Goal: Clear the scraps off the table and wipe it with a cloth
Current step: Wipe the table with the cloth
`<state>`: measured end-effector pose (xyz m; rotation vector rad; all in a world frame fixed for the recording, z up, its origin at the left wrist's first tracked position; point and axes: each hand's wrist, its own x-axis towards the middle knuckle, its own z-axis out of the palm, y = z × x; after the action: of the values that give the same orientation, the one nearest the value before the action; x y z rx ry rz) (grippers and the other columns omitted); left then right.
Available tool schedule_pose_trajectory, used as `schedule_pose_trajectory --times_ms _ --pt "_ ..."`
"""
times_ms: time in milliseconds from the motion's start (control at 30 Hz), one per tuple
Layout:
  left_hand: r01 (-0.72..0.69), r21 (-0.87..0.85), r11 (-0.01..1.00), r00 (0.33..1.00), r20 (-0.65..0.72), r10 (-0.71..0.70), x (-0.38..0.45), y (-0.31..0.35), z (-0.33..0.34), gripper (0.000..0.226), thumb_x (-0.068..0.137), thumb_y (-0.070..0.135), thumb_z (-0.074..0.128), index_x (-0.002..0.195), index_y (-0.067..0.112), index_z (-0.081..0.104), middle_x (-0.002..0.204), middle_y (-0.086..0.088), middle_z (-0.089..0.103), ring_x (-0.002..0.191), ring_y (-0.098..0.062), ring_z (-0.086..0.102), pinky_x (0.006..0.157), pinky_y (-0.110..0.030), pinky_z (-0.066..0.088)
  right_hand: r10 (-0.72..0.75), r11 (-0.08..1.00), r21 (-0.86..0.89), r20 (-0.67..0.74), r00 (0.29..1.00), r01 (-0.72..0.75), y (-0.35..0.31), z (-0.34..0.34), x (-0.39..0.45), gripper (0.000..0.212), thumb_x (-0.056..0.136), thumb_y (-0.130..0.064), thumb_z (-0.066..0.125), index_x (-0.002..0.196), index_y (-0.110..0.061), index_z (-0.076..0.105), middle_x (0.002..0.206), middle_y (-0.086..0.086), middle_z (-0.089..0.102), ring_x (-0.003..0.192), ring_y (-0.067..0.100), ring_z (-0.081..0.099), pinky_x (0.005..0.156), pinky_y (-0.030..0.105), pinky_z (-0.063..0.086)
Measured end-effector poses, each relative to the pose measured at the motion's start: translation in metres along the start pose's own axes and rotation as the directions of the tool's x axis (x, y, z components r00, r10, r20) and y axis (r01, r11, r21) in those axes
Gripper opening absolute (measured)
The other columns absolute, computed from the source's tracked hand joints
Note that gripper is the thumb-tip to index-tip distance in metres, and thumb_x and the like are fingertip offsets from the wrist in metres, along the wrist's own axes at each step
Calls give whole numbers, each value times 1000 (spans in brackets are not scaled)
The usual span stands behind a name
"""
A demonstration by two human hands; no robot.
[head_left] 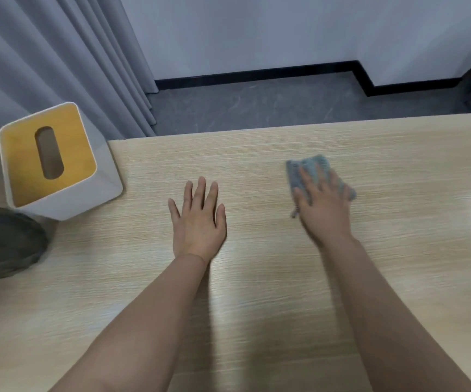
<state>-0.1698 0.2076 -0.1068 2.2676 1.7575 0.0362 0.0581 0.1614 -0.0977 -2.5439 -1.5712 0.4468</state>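
The left hand (199,222) lies palm down with its fingers straight and slightly spread, the thumb out to the right, and its bare forearm runs back toward the lower left edge of the view. The right hand (323,207) is also palm down, further forward and well apart from the left, its fingers extended and pressing flat on a blue-grey cloth (313,168); this hand is blurred, so the exact lie of each finger is unclear. Both arms are bare and stretched forward, roughly parallel, the right forearm entering from the lower right corner.
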Motion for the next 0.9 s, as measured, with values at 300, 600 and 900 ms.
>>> schedule_pose_trajectory --times_ms 300,600,900 --pt "-1 -3 1000 1000 2 1 -1 1 -1 53 99 42 16 150 31 10 159 7 1 145 -14 -9 116 -51 -5 -204 979 -27 21 979 204 -82 32 -38 51 101 -40 20 149 -35 6 159 -3 -4 145 23 -13 112 46 -16" --pt "-11 -17 1000 1000 -11 11 -1 0 -1 53 99 42 15 151 30 11 159 6 1 146 -16 -9 116 -51 -7 75 997 -13 -15 997 -75 8 5 -30 52 100 -46 19 149 -35 6 159 0 -2 145 19 -7 117 43 -7" --pt "-15 -17 1000 1000 -11 15 -1 0 -1 53 99 42 16 150 29 13 159 6 3 146 -16 -8 116 -51 -5 -264 964 -7 35 964 265 -82 37 -69 50 100 -43 22 148 -37 10 158 -4 -2 145 22 -13 112 44 -16"
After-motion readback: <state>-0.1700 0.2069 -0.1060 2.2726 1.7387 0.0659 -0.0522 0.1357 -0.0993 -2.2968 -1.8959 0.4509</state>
